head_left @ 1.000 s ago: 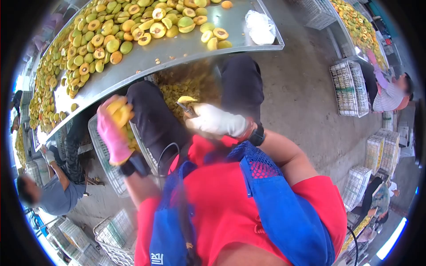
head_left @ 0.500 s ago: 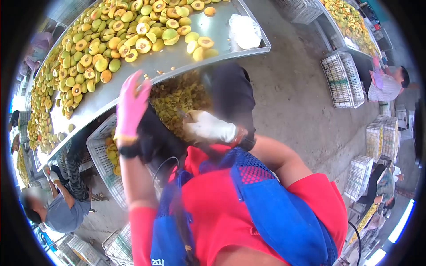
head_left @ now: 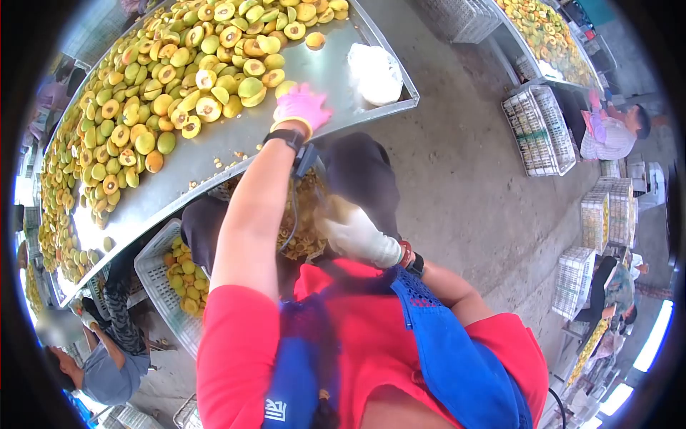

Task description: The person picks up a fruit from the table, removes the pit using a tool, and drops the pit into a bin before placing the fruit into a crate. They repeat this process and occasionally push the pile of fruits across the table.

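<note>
My left hand point(head_left: 303, 109), in a pink glove, is over the metal table point(head_left: 336, 71) near its front edge, fingers spread. A yellow-green fruit half point(head_left: 285, 89) lies right beside its fingers; what is under the palm is hidden. My right hand point(head_left: 354, 227), in a white glove, is closed in front of my body, above yellowish scraps point(head_left: 306, 214) between my knees. Something thin and blurred is at its fingers, too smeared to name. Halved fruits point(head_left: 153, 89) with brown centres cover the table's left and middle.
A crumpled white bag point(head_left: 376, 74) lies at the table's right corner. A crate point(head_left: 158, 279) with fruit pieces is left of my legs. White crates point(head_left: 539, 132) stand on the right. People work at the far left point(head_left: 114, 372) and right point(head_left: 613, 132).
My left hand has moved right and forward from the table's edge onto its surface. My right hand is slightly lower and further right. The view has shifted a little.
</note>
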Available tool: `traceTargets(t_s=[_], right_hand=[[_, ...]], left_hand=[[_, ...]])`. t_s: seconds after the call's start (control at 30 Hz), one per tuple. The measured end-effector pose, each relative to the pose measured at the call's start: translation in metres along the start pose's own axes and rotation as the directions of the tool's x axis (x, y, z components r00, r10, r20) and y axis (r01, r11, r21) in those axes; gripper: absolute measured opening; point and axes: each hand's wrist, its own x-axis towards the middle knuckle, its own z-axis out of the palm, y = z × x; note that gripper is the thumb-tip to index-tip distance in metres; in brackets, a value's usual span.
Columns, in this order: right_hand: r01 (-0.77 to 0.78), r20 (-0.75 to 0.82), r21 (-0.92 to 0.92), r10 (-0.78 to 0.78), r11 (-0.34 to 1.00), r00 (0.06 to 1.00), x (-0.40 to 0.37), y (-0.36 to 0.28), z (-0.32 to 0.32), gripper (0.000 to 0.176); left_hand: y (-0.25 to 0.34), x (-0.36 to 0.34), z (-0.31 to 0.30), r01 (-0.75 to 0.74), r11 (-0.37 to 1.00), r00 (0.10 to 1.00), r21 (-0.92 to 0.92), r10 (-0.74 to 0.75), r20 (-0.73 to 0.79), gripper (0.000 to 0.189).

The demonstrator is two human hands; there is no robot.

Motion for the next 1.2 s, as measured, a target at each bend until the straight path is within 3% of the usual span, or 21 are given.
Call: traceTargets(t_s=[0.03, 0.1, 0.17, 0.27, 0.37, 0.4, 0.5, 0.6, 0.7, 0.77, 0.8, 0.9, 1.0, 1.1, 1.2], right_hand=[[0.156, 0.003, -0.123, -0.157, 0.980, 0.988, 0.006, 0.011, -0.003, 0.023], [0.293, 0.002, -0.229, -0.300, 0.928, 0.954, 0.012, 0.027, -0.002, 0.023], [0.277, -0.037, -0.210, -0.291, 0.937, 0.956, 0.017, 0.025, 0.004, 0.023], [0.054, 0.028, -0.229, -0.049, 0.972, 0.998, 0.016, 0.013, 0.015, 0.015], [0.267, 0.170, -0.377, -0.217, 0.887, 0.961, 0.025, 0.046, 0.026, 0.016], [0.304, 0.200, -0.398, -0.241, 0.866, 0.950, 0.025, 0.043, 0.029, 0.016], [0.282, 0.194, -0.382, -0.222, 0.880, 0.956, 0.017, 0.030, 0.035, 0.015], [0.339, 0.141, -0.397, -0.309, 0.853, 0.941, 0.015, 0.029, 0.036, 0.015], [0.408, 0.081, -0.357, -0.407, 0.840, 0.910, 0.019, 0.026, 0.036, 0.019], [0.340, 0.055, -0.211, -0.336, 0.916, 0.940, 0.014, 0.011, 0.035, 0.018], [0.187, 0.055, -0.147, -0.181, 0.971, 0.982, 0.011, 0.000, 0.038, 0.018], [0.303, 0.037, -0.305, -0.307, 0.903, 0.951, 0.005, -0.008, 0.037, 0.022], [0.380, 0.030, -0.424, -0.406, 0.822, 0.913, 0.006, -0.007, 0.031, 0.026], [0.476, 0.049, -0.607, -0.568, 0.636, 0.822, 0.010, -0.001, 0.028, 0.032], [0.539, 0.069, -0.581, -0.624, 0.610, 0.779, 0.000, -0.019, 0.039, 0.036]], left_hand=[[-0.010, -0.003, 0.004, -0.004, 1.000, 1.000, -0.005, 0.004, -0.006, 0.047], [-0.037, -0.017, 0.011, 0.005, 1.000, 0.998, 0.015, -0.004, -0.061, 0.043], [-0.064, -0.039, 0.010, 0.007, 0.999, 0.995, -0.045, -0.011, -0.100, 0.041], [-0.118, -0.054, 0.035, -0.080, 0.962, 0.988, -0.260, 0.042, -0.149, 0.047], [-0.143, -0.074, 0.037, 0.128, 0.885, 0.962, -0.447, -0.220, -0.161, 0.058], [-0.148, -0.075, 0.038, 0.173, 0.875, 0.950, -0.452, -0.270, -0.159, 0.071], [-0.160, -0.081, 0.041, 0.265, 0.782, 0.930, -0.564, -0.362, -0.065, 0.080], [-0.162, -0.081, 0.041, 0.243, 0.781, 0.941, -0.575, -0.333, -0.054, 0.084], [-0.146, -0.095, 0.035, 0.157, 0.865, 0.940, -0.478, -0.279, -0.196, 0.075], [-0.137, -0.100, 0.031, 0.087, 0.849, 0.957, -0.521, -0.217, -0.193, 0.067], [-0.132, -0.104, 0.028, 0.052, 0.838, 0.964, -0.544, -0.185, -0.193, 0.063], [-0.119, -0.122, 0.021, -0.053, 0.798, 0.935, -0.600, -0.171, -0.310, 0.053], [-0.110, -0.140, 0.031, -0.297, 0.601, 0.846, -0.742, -0.195, -0.497, 0.058], [-0.058, -0.209, -0.027, -0.234, 0.229, 0.920, -0.945, -0.262, -0.291, 0.053], [-0.049, -0.239, -0.021, -0.285, 0.254, 0.901, -0.924, -0.257, -0.349, 0.042]])
